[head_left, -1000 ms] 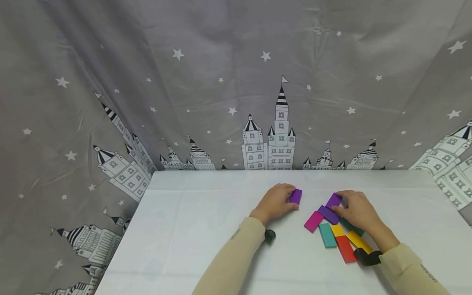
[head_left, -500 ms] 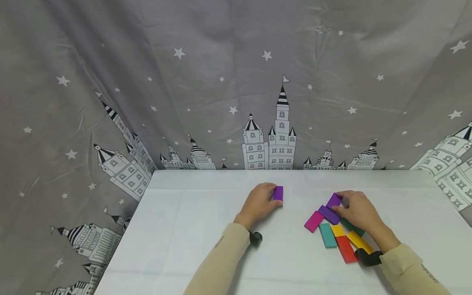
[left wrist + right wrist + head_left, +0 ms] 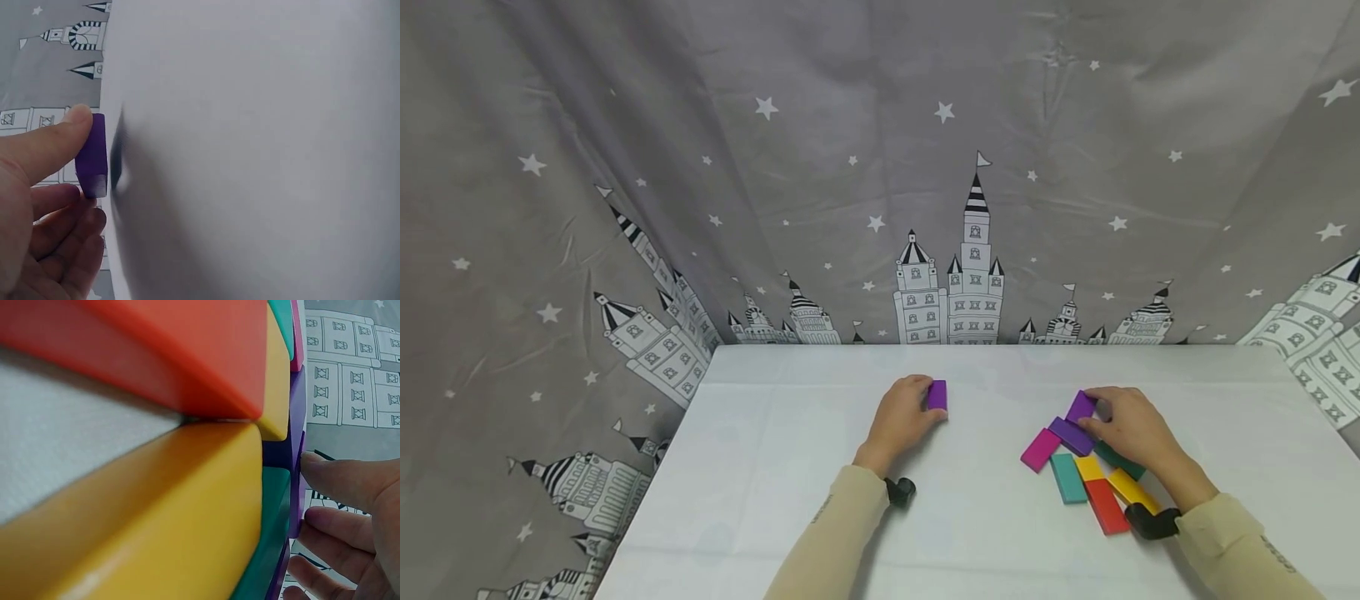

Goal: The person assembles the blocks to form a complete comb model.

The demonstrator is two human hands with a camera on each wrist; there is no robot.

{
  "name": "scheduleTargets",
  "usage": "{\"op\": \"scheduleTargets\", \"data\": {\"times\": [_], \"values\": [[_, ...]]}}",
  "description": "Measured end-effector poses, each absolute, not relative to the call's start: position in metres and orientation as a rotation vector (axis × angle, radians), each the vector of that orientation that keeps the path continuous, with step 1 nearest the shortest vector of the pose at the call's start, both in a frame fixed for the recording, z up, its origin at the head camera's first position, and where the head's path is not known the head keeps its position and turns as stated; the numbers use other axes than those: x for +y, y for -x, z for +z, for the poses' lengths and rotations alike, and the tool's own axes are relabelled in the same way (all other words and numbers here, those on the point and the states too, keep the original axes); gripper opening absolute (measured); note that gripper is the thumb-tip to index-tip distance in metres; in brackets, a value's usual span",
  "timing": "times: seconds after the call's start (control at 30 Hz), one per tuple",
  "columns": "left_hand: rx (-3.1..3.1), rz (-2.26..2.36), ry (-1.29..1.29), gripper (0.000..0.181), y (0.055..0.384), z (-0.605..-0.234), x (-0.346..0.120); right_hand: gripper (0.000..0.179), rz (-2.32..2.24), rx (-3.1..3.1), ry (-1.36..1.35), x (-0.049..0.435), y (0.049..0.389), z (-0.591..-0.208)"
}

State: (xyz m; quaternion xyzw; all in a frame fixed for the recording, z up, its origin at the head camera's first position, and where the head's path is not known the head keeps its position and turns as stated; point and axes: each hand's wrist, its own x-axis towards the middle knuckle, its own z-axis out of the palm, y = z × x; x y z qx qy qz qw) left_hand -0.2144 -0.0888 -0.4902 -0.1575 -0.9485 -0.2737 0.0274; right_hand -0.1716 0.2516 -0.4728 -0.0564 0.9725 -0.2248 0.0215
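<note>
Pinched purple block (image 3: 937, 395) by ends with fingers of left hand (image 3: 898, 419), well left of red block (image 3: 1107, 506). Gripped second purple block (image 3: 1079, 406) with right hand (image 3: 1135, 423), beyond red block. Looked light, stiff, smooth; suited end grip.

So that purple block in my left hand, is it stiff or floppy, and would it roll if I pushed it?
The purple block is probably stiff: its edges look straight where the left hand pinches it. Its flat faces suggest it would slide rather than roll. Stood on a narrow side, it might tip, since it looks slim.
</note>
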Motion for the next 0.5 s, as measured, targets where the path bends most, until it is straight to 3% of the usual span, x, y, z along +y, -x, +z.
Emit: {"op": "scheduleTargets", "data": {"times": [0.5], "values": [[-2.940, -0.896, 0.439, 0.068, 0.2130, -0.4960, -0.0931, 0.057, -0.722, 3.004, 0.177, 0.2525, 0.1727, -0.4755]]}}
